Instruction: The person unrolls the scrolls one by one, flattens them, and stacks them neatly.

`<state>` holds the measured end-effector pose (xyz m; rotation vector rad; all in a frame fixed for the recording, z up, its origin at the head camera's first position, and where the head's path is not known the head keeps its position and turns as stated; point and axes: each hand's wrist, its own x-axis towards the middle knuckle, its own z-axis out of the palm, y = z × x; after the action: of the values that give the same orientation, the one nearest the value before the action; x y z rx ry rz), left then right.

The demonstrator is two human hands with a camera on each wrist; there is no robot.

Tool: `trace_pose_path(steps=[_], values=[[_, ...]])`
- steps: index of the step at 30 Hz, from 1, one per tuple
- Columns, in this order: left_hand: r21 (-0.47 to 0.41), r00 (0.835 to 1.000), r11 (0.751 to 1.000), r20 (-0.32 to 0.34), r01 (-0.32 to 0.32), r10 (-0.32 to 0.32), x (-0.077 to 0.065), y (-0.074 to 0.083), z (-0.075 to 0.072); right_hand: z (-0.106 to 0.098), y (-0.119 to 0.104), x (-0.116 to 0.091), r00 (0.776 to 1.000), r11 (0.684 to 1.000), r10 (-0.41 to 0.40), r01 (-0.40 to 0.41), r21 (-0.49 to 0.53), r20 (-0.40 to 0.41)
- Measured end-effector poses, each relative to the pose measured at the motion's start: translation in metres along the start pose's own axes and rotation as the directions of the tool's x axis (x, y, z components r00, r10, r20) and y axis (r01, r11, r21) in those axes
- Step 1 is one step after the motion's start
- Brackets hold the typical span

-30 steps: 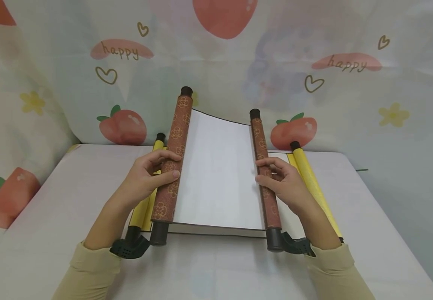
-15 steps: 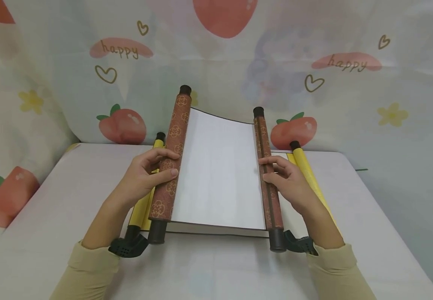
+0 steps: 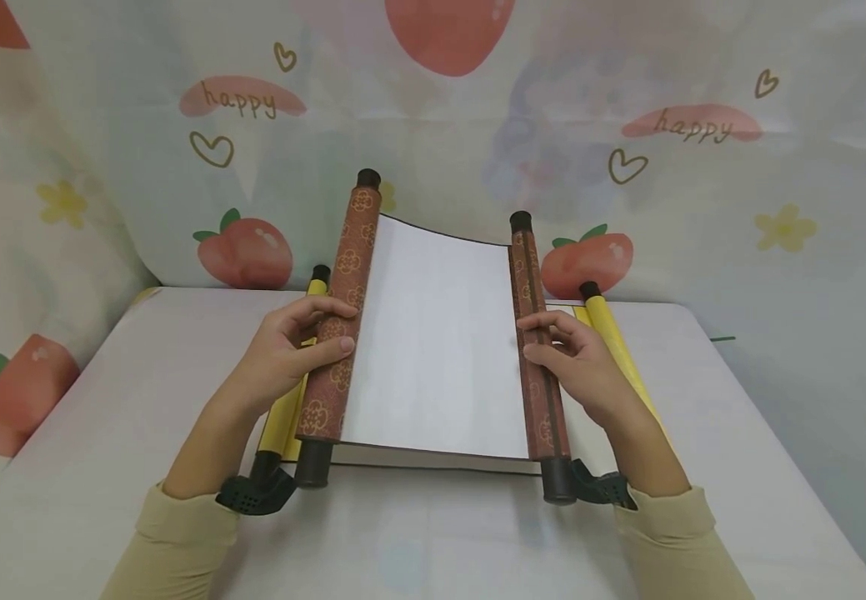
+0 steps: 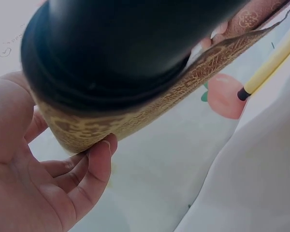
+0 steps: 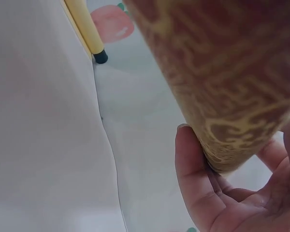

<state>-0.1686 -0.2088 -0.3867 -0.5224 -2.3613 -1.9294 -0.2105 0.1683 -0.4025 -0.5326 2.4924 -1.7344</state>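
A reddish-brown scroll [image 3: 433,342] with gold flower patterns and black end knobs is held partly unrolled, its blank white sheet facing up and its far end tilted higher. My left hand [image 3: 286,350] grips the thicker left roll, thumb on the front. My right hand [image 3: 578,362] pinches the thinner right roll between thumb and fingers. In the left wrist view the black end knob [image 4: 111,58] hides much of that roll, and the fingers curl under it. The right wrist view shows the patterned roll [image 5: 227,92] with fingers bent round its lower side.
Beneath the held scroll, a yellow scroll [image 3: 623,354] with black knobs lies spread on the white-covered table [image 3: 433,542]. Its left yellow roll [image 3: 280,421] sits behind my left hand. A fruit-printed cloth [image 3: 433,142] hangs behind the table. Black wrist bands [image 3: 256,492] are on both wrists.
The right roll has moved slightly right and turned, so a dark stripe along it now shows. The left roll has shifted a little left, and the white sheet is slightly wider.
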Motion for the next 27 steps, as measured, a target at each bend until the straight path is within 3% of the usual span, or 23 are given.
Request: trace_pose_path(steps=[27], values=[[-0.002, 1.0, 1.0, 0.002, -0.025, 0.025, 0.0006, -0.0024, -0.0016, -0.009, 0.0008, -0.0005, 1.0, 1.0, -0.002, 0.002, 0.016, 0.015]])
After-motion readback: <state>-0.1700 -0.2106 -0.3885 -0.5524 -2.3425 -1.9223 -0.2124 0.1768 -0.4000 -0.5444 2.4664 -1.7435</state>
